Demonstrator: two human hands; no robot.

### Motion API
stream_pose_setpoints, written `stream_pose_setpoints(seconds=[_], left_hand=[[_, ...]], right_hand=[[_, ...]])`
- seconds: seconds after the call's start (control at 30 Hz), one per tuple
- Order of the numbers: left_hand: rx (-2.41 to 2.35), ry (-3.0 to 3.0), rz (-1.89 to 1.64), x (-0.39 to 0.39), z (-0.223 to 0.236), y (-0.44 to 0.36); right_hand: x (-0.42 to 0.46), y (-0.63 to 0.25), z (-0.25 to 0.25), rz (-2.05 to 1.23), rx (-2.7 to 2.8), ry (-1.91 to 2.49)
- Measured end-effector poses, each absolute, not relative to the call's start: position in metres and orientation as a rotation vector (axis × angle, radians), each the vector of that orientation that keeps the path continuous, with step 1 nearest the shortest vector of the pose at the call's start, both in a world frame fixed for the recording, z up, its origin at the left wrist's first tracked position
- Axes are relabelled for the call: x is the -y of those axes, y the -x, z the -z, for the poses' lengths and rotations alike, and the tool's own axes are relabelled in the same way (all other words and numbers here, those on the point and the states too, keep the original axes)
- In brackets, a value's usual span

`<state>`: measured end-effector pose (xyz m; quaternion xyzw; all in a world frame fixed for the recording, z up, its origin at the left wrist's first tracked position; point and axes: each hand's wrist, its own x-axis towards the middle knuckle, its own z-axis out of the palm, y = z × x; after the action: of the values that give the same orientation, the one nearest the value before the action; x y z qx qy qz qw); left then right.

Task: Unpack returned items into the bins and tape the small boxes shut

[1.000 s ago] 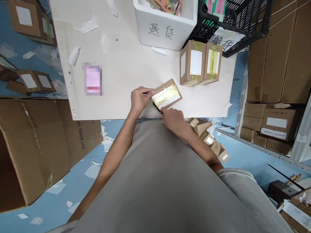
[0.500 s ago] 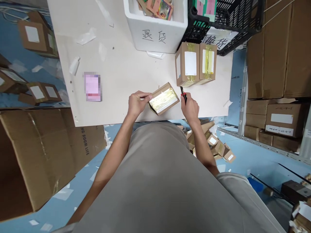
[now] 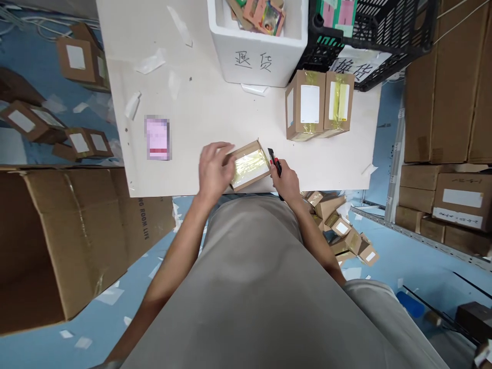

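A small cardboard box (image 3: 251, 163) with a white label under shiny yellowish tape lies tilted at the table's near edge. My left hand (image 3: 216, 170) is at its left end, thumb and fingers bent around that edge; the fingertips are slightly blurred. In my right hand (image 3: 285, 182) is a black and red box cutter (image 3: 274, 160), its tip pointing up and away from me. The cutter is close beside the box's right end. A pink pixelated packet (image 3: 158, 139) lies to the left on the white table (image 3: 207, 115).
Two taped boxes (image 3: 307, 105) stand at the right, before a white foam bin (image 3: 253, 56) and a black crate (image 3: 384, 36). Scraps and a small white tube (image 3: 132, 105) lie at the left. A large open carton (image 3: 88, 236) stands left; loose boxes (image 3: 342, 225) are heaped on the floor.
The small box has turned slightly and shifted nearer me. My left hand has moved further over its left end. My right hand has brought the cutter left and down, closer to the box.
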<state>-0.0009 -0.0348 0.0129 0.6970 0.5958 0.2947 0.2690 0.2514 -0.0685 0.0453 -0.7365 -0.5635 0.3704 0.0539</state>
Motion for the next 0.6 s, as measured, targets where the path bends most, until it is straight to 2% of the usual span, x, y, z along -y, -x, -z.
stream_pose_setpoints(seconds=[0.17, 0.37, 0.6], left_hand=[[-1.249, -2.120, -0.734, 0.043, -0.002, -0.052], [-1.232, -2.101, -0.753, 0.041, 0.017, -0.054], [-1.221, -2.079, -0.786, 0.039, 0.016, -0.054]], right_hand=[[0.074, -0.258, -0.061, -0.957, 1.806, 2.284], [0.079, -0.249, -0.093, -0.891, 2.002, 2.239], [0.070, -0.229, -0.114, -0.884, 2.201, 2.414]])
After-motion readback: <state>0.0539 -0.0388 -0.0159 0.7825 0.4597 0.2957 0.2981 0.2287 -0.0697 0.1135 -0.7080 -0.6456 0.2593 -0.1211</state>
